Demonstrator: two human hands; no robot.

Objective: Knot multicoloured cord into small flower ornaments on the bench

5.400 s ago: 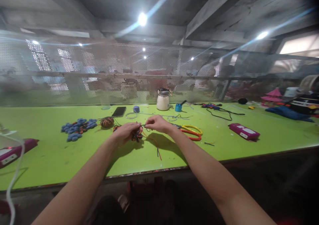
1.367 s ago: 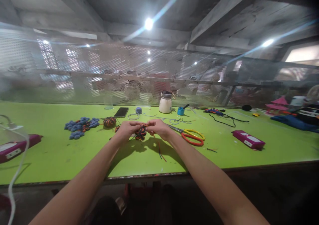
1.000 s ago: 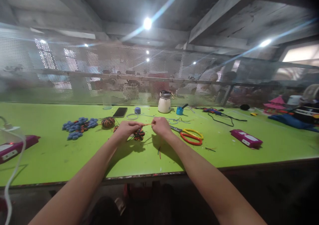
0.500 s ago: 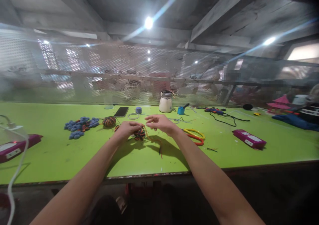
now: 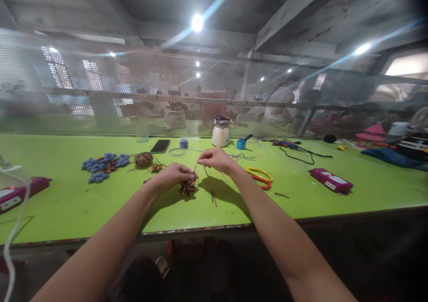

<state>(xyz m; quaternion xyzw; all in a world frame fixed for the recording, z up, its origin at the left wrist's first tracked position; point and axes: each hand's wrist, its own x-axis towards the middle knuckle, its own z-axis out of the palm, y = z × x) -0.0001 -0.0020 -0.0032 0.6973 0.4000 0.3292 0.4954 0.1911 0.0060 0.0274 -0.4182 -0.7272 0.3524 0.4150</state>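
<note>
My left hand [image 5: 179, 175] pinches a small multicoloured yarn piece [image 5: 187, 187], dark with orange and red, just above the green table. Up and to the right, my right hand [image 5: 214, 158] has thumb and fingers closed on a strand of yarn [image 5: 195, 166], which runs taut from the piece. The loose end of the yarn [image 5: 210, 181] hangs down to the table below my right hand. A ball of the same multicoloured yarn [image 5: 143, 159] lies left of my left hand, with a small yarn flower [image 5: 156, 167] close by.
Blue crocheted flowers [image 5: 99, 163] lie at the left. Yellow-and-red-handled scissors [image 5: 262, 177] rest beside my right forearm. Behind are a phone [image 5: 160, 146], a pale jar [image 5: 220, 134] and a blue pot [image 5: 241, 143]. Purple power strips [image 5: 331, 180] sit to either side.
My right hand has gone from spread fingers to a pinch on the yarn, drawing the strand up taut. My left hand stays on the yarn piece. The view has shifted slightly.
</note>
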